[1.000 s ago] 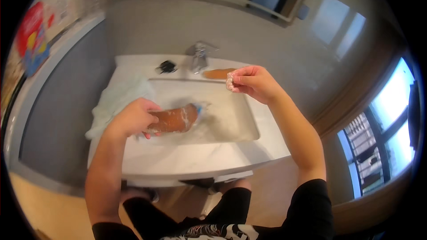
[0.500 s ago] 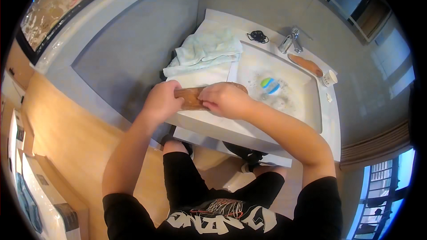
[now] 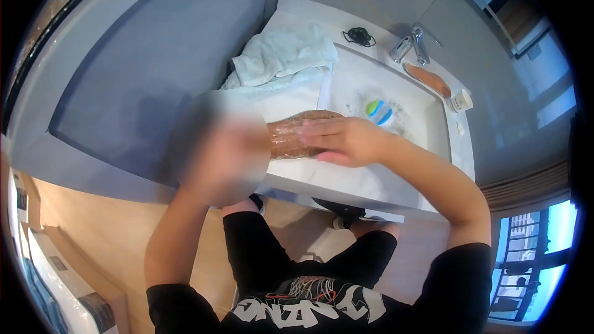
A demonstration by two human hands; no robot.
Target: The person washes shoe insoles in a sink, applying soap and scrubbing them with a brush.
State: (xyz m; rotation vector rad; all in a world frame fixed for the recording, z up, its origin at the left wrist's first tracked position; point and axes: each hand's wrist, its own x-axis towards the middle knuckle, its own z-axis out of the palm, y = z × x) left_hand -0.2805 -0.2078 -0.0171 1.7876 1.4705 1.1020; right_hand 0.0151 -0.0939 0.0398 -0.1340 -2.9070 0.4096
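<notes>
A brown shoe insole [image 3: 286, 138] lies across the near left edge of the white sink top, its surface wet and streaked with whitish suds. My right hand [image 3: 348, 140] rests on it palm down, fingers stretched out flat and thumb apart. A round blur covers my left hand [image 3: 226, 148] at the insole's left end, so its fingers and grip are hidden. Inside the white basin [image 3: 438, 125], a green, blue and white brush or sponge [image 3: 378, 112] sits among dark specks and foam.
A pale towel [image 3: 284, 55] is piled behind the insole. Along the back ledge are a black cord bundle [image 3: 359, 36], a chrome faucet [image 3: 411, 45], a second brown insole [image 3: 428, 79] and a white paper cup [image 3: 461, 101]. A grey panel [image 3: 142, 68] stands at the left.
My right hand has gone from curled fingers to flat ones on the insole. The insole's surface now looks sudsier. My left hand has become blurred, and the view has shifted slightly.
</notes>
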